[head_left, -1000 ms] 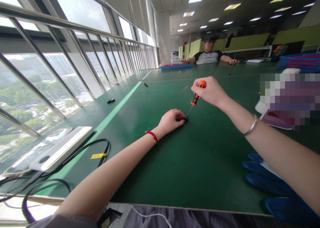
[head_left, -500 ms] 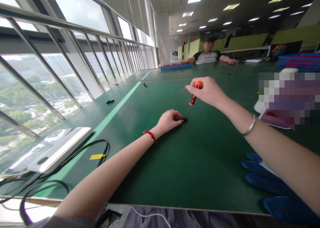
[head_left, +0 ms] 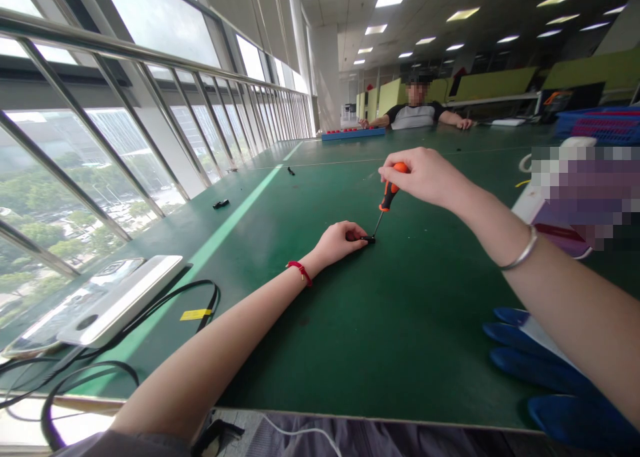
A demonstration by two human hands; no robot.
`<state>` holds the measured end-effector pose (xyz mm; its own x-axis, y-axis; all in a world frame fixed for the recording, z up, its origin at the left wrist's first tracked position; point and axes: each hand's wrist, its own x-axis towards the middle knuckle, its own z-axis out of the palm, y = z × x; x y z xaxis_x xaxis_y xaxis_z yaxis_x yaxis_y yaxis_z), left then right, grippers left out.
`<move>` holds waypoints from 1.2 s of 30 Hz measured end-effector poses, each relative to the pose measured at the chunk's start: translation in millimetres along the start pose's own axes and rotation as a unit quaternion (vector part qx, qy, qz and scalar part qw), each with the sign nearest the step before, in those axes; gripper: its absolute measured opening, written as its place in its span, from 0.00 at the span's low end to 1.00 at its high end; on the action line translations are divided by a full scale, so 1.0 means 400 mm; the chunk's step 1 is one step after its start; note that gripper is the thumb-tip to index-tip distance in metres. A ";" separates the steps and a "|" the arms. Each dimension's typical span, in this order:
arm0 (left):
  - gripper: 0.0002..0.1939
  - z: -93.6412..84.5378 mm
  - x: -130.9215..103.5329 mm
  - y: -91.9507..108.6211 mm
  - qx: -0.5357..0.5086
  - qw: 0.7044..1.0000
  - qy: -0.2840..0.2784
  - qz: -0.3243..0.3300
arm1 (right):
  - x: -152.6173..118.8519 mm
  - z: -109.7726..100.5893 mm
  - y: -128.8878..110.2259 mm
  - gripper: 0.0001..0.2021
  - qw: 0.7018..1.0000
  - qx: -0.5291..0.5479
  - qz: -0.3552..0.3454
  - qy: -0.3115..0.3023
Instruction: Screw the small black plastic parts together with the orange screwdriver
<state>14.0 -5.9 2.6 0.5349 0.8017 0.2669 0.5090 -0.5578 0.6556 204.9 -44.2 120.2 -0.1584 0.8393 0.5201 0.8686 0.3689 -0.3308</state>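
On the green table, my left hand pinches a small black part and keeps it against the surface; my fingers hide much of it. My right hand is closed around the handle of an orange-and-black screwdriver from above. The screwdriver slants, with its thin shaft pointing down and its tip at the right end of the black part. Whether the tip sits in a screw is too small to tell.
Small black pieces lie farther left. A white power bank and black cables are at the left. Blue gloves lie under my right forearm. Across the table sits a person near a blue tray. A blue basket stands at the right.
My right wrist and forearm have swung slightly right and turned around the screwdriver, whose handle leans a bit more to the right. My left hand and the black part stay in place.
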 end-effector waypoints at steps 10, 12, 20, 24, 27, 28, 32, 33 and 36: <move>0.11 -0.006 -0.001 0.007 -0.027 0.999 -0.013 -0.018 | -0.007 -0.005 -0.013 0.16 0.999 -0.030 0.012 -0.012; 0.11 -0.008 -0.001 0.009 -0.022 0.999 -0.013 -0.021 | -0.007 -0.007 -0.015 0.12 0.999 -0.035 0.010 -0.009; 0.11 -0.007 -0.001 0.007 -0.011 1.000 -0.004 -0.017 | -0.005 -0.005 -0.017 0.12 0.999 -0.025 0.004 -0.019; 0.12 -0.005 -0.001 0.007 -0.005 1.000 -0.011 -0.006 | -0.005 -0.011 -0.016 0.08 0.999 -0.032 0.009 -0.015; 0.13 0.000 0.000 0.003 0.015 1.000 -0.014 0.000 | -0.003 -0.012 -0.010 0.10 0.999 -0.031 0.018 -0.011; 0.13 0.002 0.000 0.001 0.026 1.000 -0.009 -0.001 | -0.003 -0.013 -0.008 0.10 0.999 -0.028 0.017 -0.016; 0.11 0.007 0.002 -0.006 0.042 0.999 0.003 0.001 | -0.003 -0.018 -0.005 0.13 0.999 -0.026 0.018 -0.038; 0.11 0.007 0.002 -0.007 0.039 0.999 0.003 0.001 | -0.003 -0.020 -0.006 0.14 0.999 -0.030 0.017 -0.039; 0.11 0.005 0.002 -0.007 0.020 1.000 0.008 -0.007 | -0.003 -0.026 -0.008 0.05 0.999 -0.030 0.003 -0.042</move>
<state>14.3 -4.3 -0.6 0.5170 0.8125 0.2693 0.5425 -0.5544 0.6311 207.1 -50.6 128.8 -0.1898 0.8725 0.4502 0.8955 0.3418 -0.2849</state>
